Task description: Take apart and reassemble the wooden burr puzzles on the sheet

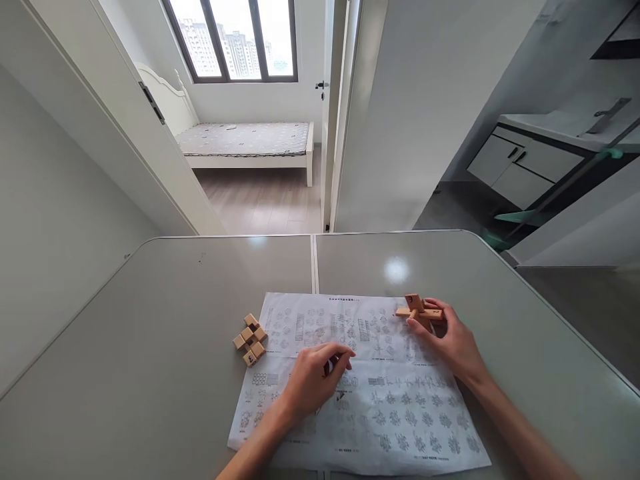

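Observation:
My right hand [453,340] rests on the far right of a printed instruction sheet [390,407], fingers closed around a small wooden puzzle of crossed bars [419,309]. My left hand [315,380] lies on the middle of the sheet with its fingers curled over a small dark thing [329,365] that I cannot name. A second wooden puzzle, an assembled cluster of blocks [250,339], sits on the table just off the sheet's left edge, apart from both hands.
The sheet lies on a grey table [150,347] with a seam down its middle. Beyond the far edge an open doorway shows a bed [245,141] under a window. A white wall stands ahead, cabinets [520,167] to the right.

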Action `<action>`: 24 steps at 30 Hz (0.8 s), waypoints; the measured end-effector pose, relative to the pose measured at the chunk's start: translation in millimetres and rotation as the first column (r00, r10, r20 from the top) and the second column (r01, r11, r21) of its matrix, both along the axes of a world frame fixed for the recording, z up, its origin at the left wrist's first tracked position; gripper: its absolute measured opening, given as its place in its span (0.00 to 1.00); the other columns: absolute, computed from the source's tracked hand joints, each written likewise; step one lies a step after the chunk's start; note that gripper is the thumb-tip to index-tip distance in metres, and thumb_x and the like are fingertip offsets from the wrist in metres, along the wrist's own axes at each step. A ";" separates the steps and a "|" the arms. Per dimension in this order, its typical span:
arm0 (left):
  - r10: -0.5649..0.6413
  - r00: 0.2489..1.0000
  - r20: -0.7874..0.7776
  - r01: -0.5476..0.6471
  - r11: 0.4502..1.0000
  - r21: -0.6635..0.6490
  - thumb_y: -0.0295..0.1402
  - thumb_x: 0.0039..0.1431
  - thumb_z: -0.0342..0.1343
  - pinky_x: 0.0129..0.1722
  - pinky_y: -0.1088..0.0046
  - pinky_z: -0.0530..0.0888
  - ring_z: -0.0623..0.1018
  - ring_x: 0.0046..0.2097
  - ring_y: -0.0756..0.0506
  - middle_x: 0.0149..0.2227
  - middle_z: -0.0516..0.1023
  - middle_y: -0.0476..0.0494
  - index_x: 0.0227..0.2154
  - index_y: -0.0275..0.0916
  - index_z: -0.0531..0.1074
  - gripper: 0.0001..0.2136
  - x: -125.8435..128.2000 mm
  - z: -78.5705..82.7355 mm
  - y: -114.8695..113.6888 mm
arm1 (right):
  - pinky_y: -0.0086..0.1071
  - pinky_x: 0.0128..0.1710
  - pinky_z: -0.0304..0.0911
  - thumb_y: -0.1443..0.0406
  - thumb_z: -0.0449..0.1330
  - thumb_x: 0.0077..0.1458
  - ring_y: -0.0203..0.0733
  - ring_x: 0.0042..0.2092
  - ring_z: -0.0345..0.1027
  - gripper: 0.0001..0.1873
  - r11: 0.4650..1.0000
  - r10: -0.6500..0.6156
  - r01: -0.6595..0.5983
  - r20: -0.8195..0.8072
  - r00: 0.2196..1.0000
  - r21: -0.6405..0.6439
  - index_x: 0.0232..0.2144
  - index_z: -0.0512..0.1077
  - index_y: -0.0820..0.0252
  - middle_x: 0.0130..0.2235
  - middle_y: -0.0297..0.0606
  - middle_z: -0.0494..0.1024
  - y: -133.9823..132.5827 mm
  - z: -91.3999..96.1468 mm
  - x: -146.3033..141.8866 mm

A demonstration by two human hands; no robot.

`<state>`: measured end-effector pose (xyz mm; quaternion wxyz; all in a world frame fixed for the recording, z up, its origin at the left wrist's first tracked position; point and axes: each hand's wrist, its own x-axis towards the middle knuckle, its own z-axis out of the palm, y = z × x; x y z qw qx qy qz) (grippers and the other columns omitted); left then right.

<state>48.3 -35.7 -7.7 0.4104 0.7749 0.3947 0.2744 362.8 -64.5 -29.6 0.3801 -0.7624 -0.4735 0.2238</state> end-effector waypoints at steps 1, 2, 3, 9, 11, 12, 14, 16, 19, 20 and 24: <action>0.003 1.000 -0.001 -0.003 1.000 0.001 0.35 0.70 0.53 0.28 0.78 0.71 0.75 0.26 0.51 0.33 0.86 0.48 0.41 0.41 0.81 0.11 0.0 1.3 0.1 | 0.47 0.51 0.73 0.39 0.66 0.51 0.57 0.51 0.78 0.40 1.000 0.000 0.000 0.000 1.000 -0.020 0.58 0.70 0.53 0.55 0.47 0.81 2.7 0.2 2.5; 0.003 1.000 0.000 -0.003 1.000 -0.001 0.35 0.71 0.53 0.28 0.78 0.72 0.76 0.26 0.51 0.33 0.86 0.47 0.40 0.41 0.81 0.12 0.0 2.5 0.3 | 0.47 0.51 0.72 0.39 0.66 0.51 0.57 0.51 0.77 0.39 0.999 0.004 -0.003 0.005 1.000 -0.035 0.58 0.70 0.53 0.55 0.47 0.81 5.5 0.5 4.1; 0.001 1.000 0.003 -0.001 1.000 -0.004 0.36 0.71 0.52 0.28 0.78 0.72 0.77 0.27 0.50 0.33 0.86 0.47 0.40 0.41 0.81 0.12 0.0 3.4 0.3 | 0.47 0.51 0.72 0.39 0.66 0.51 0.57 0.51 0.77 0.39 0.999 0.006 -0.006 0.011 1.000 -0.040 0.57 0.71 0.53 0.55 0.46 0.81 8.4 0.8 5.2; 0.004 1.000 0.005 -0.004 1.000 -0.027 0.40 0.72 0.51 0.27 0.78 0.72 0.76 0.27 0.51 0.33 0.85 0.46 0.40 0.41 0.81 0.15 -1.3 3.4 0.2 | 0.50 0.53 0.70 0.38 0.64 0.53 0.58 0.52 0.76 0.41 0.999 -0.001 0.000 -0.022 1.000 -0.032 0.60 0.70 0.55 0.55 0.48 0.80 15.0 -0.4 6.4; 0.010 1.000 0.009 -0.010 1.000 -0.020 0.40 0.72 0.51 0.27 0.78 0.72 0.76 0.26 0.51 0.32 0.85 0.47 0.39 0.42 0.82 0.15 -1.4 2.8 -0.1 | 0.51 0.53 0.71 0.38 0.65 0.52 0.59 0.51 0.76 0.45 0.999 -0.025 0.024 -0.043 0.999 -0.027 0.63 0.68 0.57 0.57 0.50 0.79 11.1 -0.6 6.9; 0.012 1.000 0.013 -0.012 1.000 -0.014 0.40 0.72 0.51 0.27 0.78 0.72 0.76 0.26 0.51 0.32 0.85 0.47 0.39 0.42 0.82 0.15 -1.5 2.6 -0.2 | 0.51 0.53 0.71 0.38 0.65 0.51 0.59 0.52 0.76 0.47 0.999 -0.039 0.038 -0.055 0.998 -0.017 0.64 0.66 0.57 0.58 0.51 0.78 7.6 -0.4 6.9; 0.011 1.000 0.017 -0.011 1.000 0.000 0.40 0.72 0.52 0.28 0.78 0.72 0.76 0.26 0.51 0.32 0.85 0.47 0.39 0.42 0.82 0.14 -1.5 2.5 -0.2 | 0.51 0.54 0.71 0.39 0.67 0.50 0.60 0.53 0.75 0.50 0.997 -0.071 0.073 -0.080 0.994 0.025 0.66 0.64 0.59 0.60 0.52 0.76 -3.6 0.1 5.7; 0.003 1.000 0.010 -0.003 1.000 0.012 0.40 0.72 0.51 0.29 0.78 0.72 0.77 0.27 0.50 0.32 0.85 0.47 0.39 0.42 0.82 0.14 -1.8 2.3 0.1 | 0.51 0.56 0.71 0.41 0.68 0.52 0.61 0.57 0.73 0.48 0.991 -0.109 0.116 -0.111 0.988 0.063 0.66 0.63 0.58 0.60 0.52 0.75 -20.8 -0.3 1.7; 0.000 1.000 -0.022 0.001 1.000 0.028 0.40 0.72 0.52 0.31 0.77 0.73 0.78 0.29 0.49 0.32 0.85 0.47 0.39 0.41 0.81 0.14 -2.3 1.3 1.3 | 0.51 0.55 0.73 0.45 0.67 0.56 0.60 0.57 0.74 0.39 0.975 -0.178 0.193 -0.130 0.975 0.113 0.62 0.66 0.56 0.60 0.50 0.76 -55.9 -5.1 -11.6; 0.002 1.000 -0.028 -0.001 0.999 0.032 0.40 0.72 0.52 0.31 0.77 0.73 0.78 0.29 0.49 0.32 0.85 0.47 0.39 0.41 0.81 0.14 -2.4 1.0 1.7 | 0.50 0.54 0.74 0.46 0.67 0.56 0.61 0.56 0.75 0.36 0.974 -0.187 0.199 -0.112 0.976 0.110 0.60 0.68 0.55 0.59 0.48 0.77 -68.4 -7.8 -17.8; 0.005 1.000 -0.014 -0.005 1.000 0.012 0.39 0.72 0.52 0.31 0.77 0.73 0.77 0.28 0.50 0.32 0.85 0.47 0.39 0.41 0.81 0.14 -1.9 3.3 1.5 | 0.45 0.47 0.78 0.46 0.62 0.60 0.58 0.48 0.80 0.21 0.990 -0.099 0.111 -0.133 0.986 0.085 0.46 0.77 0.51 0.47 0.43 0.84 -108.7 -19.3 -46.4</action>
